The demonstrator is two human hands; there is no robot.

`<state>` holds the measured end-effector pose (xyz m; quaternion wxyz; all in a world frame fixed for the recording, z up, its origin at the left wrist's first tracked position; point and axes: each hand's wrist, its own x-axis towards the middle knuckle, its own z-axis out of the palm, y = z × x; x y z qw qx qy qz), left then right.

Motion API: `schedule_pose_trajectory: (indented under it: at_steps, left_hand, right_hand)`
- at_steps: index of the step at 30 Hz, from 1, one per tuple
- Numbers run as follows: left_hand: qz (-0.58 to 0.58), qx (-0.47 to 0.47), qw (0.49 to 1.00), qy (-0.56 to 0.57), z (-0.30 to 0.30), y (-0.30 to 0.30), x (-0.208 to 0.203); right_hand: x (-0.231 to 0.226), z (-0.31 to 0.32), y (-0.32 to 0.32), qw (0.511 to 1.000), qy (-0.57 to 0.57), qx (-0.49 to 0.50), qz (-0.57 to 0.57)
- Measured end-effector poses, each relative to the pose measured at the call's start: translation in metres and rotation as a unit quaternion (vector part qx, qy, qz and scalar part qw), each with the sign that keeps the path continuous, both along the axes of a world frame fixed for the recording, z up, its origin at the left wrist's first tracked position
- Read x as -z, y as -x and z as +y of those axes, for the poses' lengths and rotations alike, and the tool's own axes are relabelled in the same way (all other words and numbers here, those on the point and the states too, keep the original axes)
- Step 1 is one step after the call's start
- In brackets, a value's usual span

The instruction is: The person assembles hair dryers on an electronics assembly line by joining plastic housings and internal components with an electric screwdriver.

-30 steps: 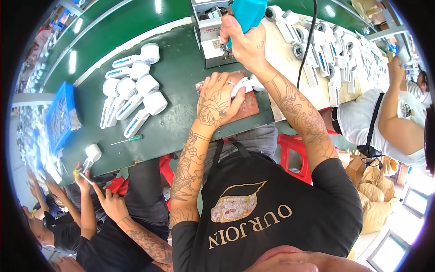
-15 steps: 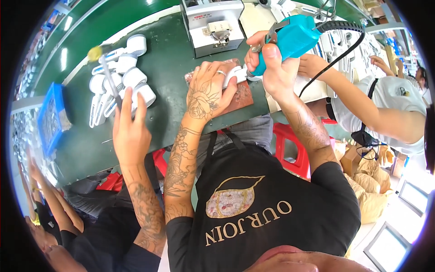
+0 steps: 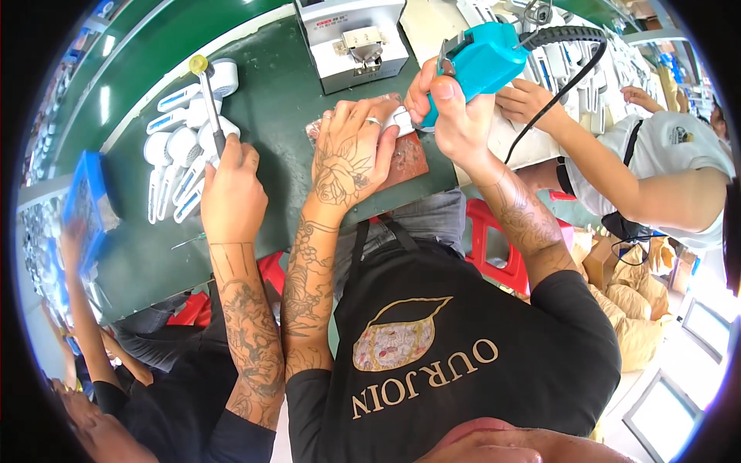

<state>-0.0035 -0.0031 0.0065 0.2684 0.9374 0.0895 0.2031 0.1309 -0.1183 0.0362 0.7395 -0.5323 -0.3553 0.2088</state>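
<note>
My left hand (image 3: 346, 158) lies closed over a white plastic piece (image 3: 401, 120), pressing it onto a reddish-brown board (image 3: 411, 160) at the table's front edge. Most of that piece is hidden under my fingers, so its full shape cannot be made out. Wrapped around a teal corded electric screwdriver (image 3: 488, 60) is my right hand (image 3: 457, 122), just right of the piece. The tool is tilted, its lower end close to the white piece; whether they touch is hidden by my fingers.
A grey machine (image 3: 351, 46) stands behind the board. Several white shower heads (image 3: 183, 143) lie left on the green table (image 3: 282, 100). A co-worker's hand (image 3: 234, 197) there holds a yellow-headed mallet (image 3: 202, 77). Another person's hand (image 3: 529, 104) is near the black cord (image 3: 567, 100).
My right hand and the screwdriver have shifted slightly left. On the left, the co-worker's hand has closed round the mallet's handle, and the mallet has swung to the right.
</note>
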Motion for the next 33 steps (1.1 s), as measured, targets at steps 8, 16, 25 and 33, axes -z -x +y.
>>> schedule_pose_trajectory:
  at_steps: [8, 16, 25, 33]
  left_hand:
    - [-0.014, 0.01, 1.0, 0.008, 0.002, -0.004, 0.002]
    - [-0.05, 0.016, 0.99, -0.134, 0.0, 0.036, -0.01]
    - [-0.064, -0.337, 0.903, -0.257, 0.25, 0.182, -0.02]
    - [0.112, -0.419, 0.862, -0.263, 0.341, 0.233, 0.015]
  right_hand:
    - [0.004, 0.007, 0.0, 0.998, -0.07, -0.007, 0.008]
    - [-0.032, -0.043, 0.029, 0.984, -0.116, -0.017, 0.136]
    - [-0.025, -0.088, 0.045, 0.996, -0.062, 0.027, 0.049]
    - [-0.016, -0.107, 0.037, 0.996, -0.049, -0.005, 0.081]
